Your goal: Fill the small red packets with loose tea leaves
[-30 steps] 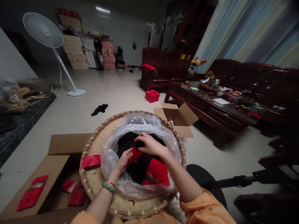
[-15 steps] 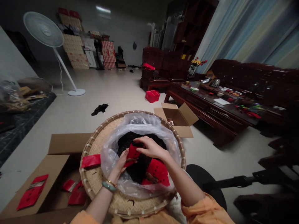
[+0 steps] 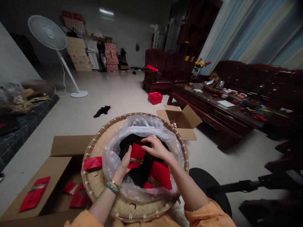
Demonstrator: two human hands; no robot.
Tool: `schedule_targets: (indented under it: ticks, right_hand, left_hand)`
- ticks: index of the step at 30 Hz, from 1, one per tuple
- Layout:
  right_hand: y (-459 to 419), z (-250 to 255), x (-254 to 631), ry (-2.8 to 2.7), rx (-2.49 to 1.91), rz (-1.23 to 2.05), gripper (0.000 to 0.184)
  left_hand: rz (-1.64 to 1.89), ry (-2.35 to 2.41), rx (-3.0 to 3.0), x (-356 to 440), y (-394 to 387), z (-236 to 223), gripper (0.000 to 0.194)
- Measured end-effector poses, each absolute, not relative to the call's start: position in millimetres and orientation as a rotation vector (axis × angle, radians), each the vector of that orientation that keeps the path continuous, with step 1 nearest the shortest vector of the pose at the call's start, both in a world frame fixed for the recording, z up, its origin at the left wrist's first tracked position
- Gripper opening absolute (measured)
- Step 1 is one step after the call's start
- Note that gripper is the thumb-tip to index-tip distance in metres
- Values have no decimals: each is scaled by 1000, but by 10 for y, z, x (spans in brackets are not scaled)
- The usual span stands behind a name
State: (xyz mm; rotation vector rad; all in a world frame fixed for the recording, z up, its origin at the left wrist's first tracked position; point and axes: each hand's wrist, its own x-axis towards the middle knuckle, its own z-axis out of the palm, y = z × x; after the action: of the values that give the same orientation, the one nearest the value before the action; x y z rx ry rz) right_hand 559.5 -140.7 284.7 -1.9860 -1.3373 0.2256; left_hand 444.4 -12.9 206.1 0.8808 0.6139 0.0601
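My left hand [image 3: 126, 160] is closed around the side of a small red packet [image 3: 137, 152] with dark printed marks, held upright over an open clear plastic bag [image 3: 110, 159]. Beside the packet's upper right edge is my right hand [image 3: 155, 147], thumb and forefinger apart; I cannot tell whether a fingertip touches the packet. A dark, crumbly-looking mass [image 3: 129, 138] fills the bag. More red packets [image 3: 159, 173] lie on it at the lower right. The bag rests on a round woven bamboo tray [image 3: 127, 208], where another red packet [image 3: 92, 163] lies at the left.
At the left, an open cardboard box [image 3: 59, 164] holds red packets, with one packet [image 3: 34, 194] on its flap. Another open carton [image 3: 187, 121] stands beyond the tray, near a wooden coffee table [image 3: 208, 110]. A black stand base [image 3: 208, 189] is at the right; a fan [image 3: 79, 94] stands farther back.
The dark clump between my right fingers is no longer visible, and that hand has shifted slightly right, away from the packet's top. The packet now faces me more fully. The view has turned slightly.
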Motion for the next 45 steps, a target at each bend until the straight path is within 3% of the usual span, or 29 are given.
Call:
schedule_targets:
  ticks: [6,13,17,24,29,33,39,45]
  right_hand:
    - [-1443,2840,5607,-1576,-1994,424,13]
    - [-1488,2852,5655,-1446,-1950,366,28]
    - [-1436,2815,5617,-1624,-1942,395,17]
    - [-1441,2699,5680,-1583,-1974,506,34]
    - [-1503,2786,5675,-1608,-1921,688,27]
    - [-1553,2886,5673,-1423,-1837,600,19]
    - [-1549,2913,5637,-1438,-1803,352,48]
    - [-1400,2658,5658,-1220,-1891,383,16]
  left_hand:
    - [21,646,928,4485,-245,2157,58]
    - [-18,636,974,4510,-276,2130,62]
    - [-64,616,1050,4544,-274,2077,66]
    - [-50,542,1038,4514,-252,1948,66]
    - [48,541,1071,4498,-258,1916,62]
    - [94,599,1037,4463,-249,1959,59]
    - [88,617,958,4427,-227,2057,56]
    - [-79,464,912,4428,-247,2158,62]
